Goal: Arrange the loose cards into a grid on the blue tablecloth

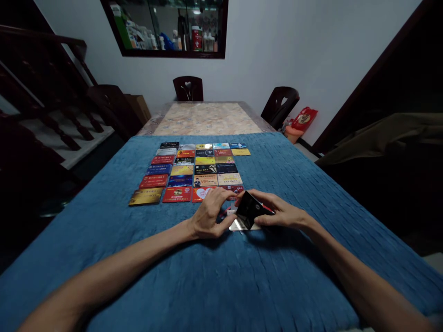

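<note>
My right hand grips a black card, tilted up, with a red edge showing behind it that hints at more cards in the grip. At the black card's left edge is my left hand, its thumb and forefinger apart; whether they touch the card I cannot tell. A pale shiny card lies under the black one, partly covered. Just beyond my hands, rows of cards lie face up, among them a red card with a white heart, partly behind my left hand, and a gold card at the near left corner.
A blue cloth covers the near part of the table; a patterned beige surface shows at the far end. Dark wooden chairs stand around it. A red bag sits by the wall on the right, and a stair railing rises on the left.
</note>
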`<state>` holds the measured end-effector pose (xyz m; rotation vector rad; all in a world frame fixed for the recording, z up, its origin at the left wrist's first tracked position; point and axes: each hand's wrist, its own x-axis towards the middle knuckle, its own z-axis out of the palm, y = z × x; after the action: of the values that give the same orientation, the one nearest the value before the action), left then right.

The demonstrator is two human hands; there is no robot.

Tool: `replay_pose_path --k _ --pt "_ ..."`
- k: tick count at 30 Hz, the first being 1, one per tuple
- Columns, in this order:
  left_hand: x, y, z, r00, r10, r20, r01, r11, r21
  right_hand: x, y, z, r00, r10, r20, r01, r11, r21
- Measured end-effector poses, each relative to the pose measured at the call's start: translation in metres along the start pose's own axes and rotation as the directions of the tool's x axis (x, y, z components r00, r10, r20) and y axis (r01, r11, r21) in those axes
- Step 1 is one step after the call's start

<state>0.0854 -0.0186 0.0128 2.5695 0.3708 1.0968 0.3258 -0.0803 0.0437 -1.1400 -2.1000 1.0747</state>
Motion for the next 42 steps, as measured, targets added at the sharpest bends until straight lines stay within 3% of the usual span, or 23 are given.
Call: replay_pose_path --k 5,13,19,24,29,33,38,42 --pt "0.006 0.003 -0.004 0.995 0.014 -0.095 -0.014 1.000 0.004 -0.002 0.000 -0.003 1.000 -0.015 0.002 0.015 0.980 -0.199" --pt "0.005 0.013 -0.003 0.999 0.022 -0.027 -0.021 1.000 0.006 0.005 -0.006 -0.001 0.991 -0.126 0.034 0.130 0.944 -0.303" --pt "0.001 0.010 0.002 0.999 0.001 -0.049 0.000 1.000 0.021 0.007 -0.012 0.000 0.991 -0.096 0.091 0.121 0.932 -0.342" --pt "-0.004 0.005 0.007 0.995 0.102 0.009 -0.102 0.992 0.071 0.005 -0.021 0.004 0.994 -0.054 0.100 0.087 0.930 -0.356" --pt "-0.005 0.002 0.010 0.979 0.205 -0.019 -0.201 0.972 0.120 0.004 -0.021 0.006 0.998 -0.045 0.047 0.061 0.903 -0.426" --pt "-0.004 0.001 0.012 0.990 0.132 -0.051 -0.126 0.987 0.095 0.003 -0.016 0.003 0.993 -0.084 -0.084 0.038 0.894 -0.447" --pt "-0.005 -0.004 0.013 0.995 -0.022 -0.100 0.025 0.999 0.028 0.003 -0.005 0.004 0.933 -0.265 -0.245 0.072 0.803 -0.591" --pt "-0.006 -0.010 0.015 0.989 -0.066 -0.131 0.069 0.998 0.015 0.004 0.002 0.005 0.850 -0.462 -0.255 0.131 0.652 -0.747"
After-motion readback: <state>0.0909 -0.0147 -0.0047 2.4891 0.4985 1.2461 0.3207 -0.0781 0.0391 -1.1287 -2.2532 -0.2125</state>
